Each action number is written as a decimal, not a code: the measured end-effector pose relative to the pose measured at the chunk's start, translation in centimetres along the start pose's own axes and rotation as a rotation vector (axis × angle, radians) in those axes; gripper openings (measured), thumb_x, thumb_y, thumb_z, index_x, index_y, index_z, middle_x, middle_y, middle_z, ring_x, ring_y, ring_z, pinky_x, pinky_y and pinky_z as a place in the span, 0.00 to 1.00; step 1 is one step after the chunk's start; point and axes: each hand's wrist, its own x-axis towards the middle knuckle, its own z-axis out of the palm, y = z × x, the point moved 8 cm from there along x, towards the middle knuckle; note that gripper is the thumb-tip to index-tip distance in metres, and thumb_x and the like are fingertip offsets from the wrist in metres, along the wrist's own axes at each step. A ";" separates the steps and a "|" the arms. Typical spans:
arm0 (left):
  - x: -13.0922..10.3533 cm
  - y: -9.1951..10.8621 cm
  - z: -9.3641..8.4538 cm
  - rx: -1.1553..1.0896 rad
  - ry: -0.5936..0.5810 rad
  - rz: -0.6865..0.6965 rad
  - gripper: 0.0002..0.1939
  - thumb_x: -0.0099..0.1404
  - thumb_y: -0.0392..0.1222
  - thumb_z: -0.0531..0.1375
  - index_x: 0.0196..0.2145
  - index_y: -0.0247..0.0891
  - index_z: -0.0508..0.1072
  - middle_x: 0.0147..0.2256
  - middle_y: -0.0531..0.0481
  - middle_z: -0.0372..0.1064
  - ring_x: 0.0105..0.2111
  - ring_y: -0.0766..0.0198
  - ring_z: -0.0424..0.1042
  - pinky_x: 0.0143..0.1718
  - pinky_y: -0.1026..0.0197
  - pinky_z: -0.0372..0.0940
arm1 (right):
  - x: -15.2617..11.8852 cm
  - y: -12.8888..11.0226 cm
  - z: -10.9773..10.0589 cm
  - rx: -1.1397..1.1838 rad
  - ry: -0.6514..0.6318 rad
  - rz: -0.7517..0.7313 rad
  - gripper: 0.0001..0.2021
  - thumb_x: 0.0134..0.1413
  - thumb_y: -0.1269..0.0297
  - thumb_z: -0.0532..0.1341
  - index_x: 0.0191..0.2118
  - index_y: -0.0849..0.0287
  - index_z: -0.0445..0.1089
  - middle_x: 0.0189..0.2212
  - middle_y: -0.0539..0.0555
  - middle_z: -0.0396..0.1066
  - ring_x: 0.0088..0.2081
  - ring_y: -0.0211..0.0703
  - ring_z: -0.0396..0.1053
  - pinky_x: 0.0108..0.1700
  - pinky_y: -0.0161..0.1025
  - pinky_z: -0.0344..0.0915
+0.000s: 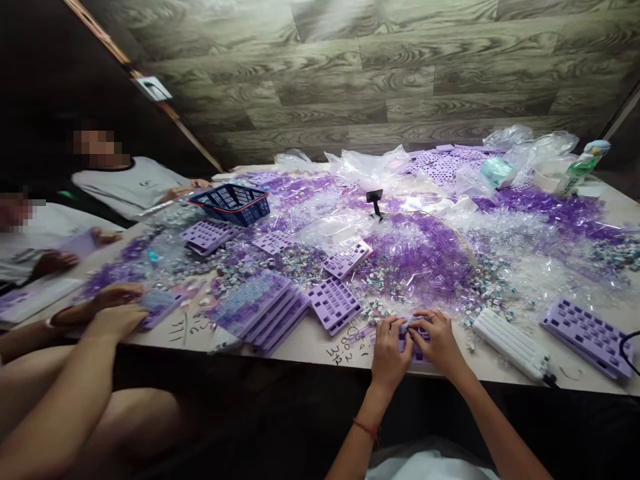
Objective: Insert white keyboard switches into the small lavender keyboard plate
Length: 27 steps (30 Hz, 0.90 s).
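Near the table's front edge, both hands curl nearly closed over a purple panel, grip unclear.

Handwriting on the counter: dark characters just right of the stack of purple cases appear to include "3+2", the remainder uncertain. Left of the stack, dark strokes resemble "311". Far right of the stack, the green bottle's label is illegible.

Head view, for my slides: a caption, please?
Left hand and right hand at a purple panel, small parts heaped beyond.
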 end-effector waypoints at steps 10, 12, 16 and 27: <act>-0.2 0.6 -0.6 0.009 0.053 0.015 0.16 0.66 0.32 0.58 0.51 0.40 0.70 0.46 0.44 0.70 0.49 0.53 0.70 0.54 0.47 0.69 | 0.1 0.1 -0.1 0.015 0.006 0.023 0.07 0.63 0.64 0.61 0.41 0.50 0.78 0.49 0.55 0.76 0.53 0.53 0.70 0.57 0.53 0.56; -0.1 0.6 -0.6 0.017 0.060 0.002 0.16 0.66 0.32 0.58 0.51 0.40 0.71 0.46 0.44 0.70 0.49 0.53 0.71 0.53 0.47 0.70 | 0.1 0.1 -0.1 0.017 0.003 0.014 0.07 0.63 0.64 0.61 0.40 0.50 0.78 0.48 0.55 0.77 0.52 0.53 0.70 0.57 0.52 0.56; -0.1 0.6 -0.6 0.015 0.054 0.000 0.16 0.66 0.32 0.58 0.51 0.40 0.71 0.46 0.44 0.70 0.48 0.53 0.71 0.53 0.47 0.70 | 0.2 0.0 -0.1 0.005 0.012 0.000 0.07 0.63 0.65 0.62 0.40 0.50 0.78 0.48 0.55 0.77 0.52 0.52 0.71 0.57 0.52 0.56; -0.2 0.7 -0.5 0.014 0.041 0.014 0.14 0.67 0.32 0.58 0.49 0.40 0.72 0.45 0.45 0.71 0.48 0.54 0.71 0.52 0.48 0.70 | 0.0 -0.3 -0.2 -0.023 0.009 -0.029 0.08 0.62 0.66 0.62 0.43 0.49 0.78 0.49 0.55 0.75 0.53 0.52 0.70 0.58 0.53 0.55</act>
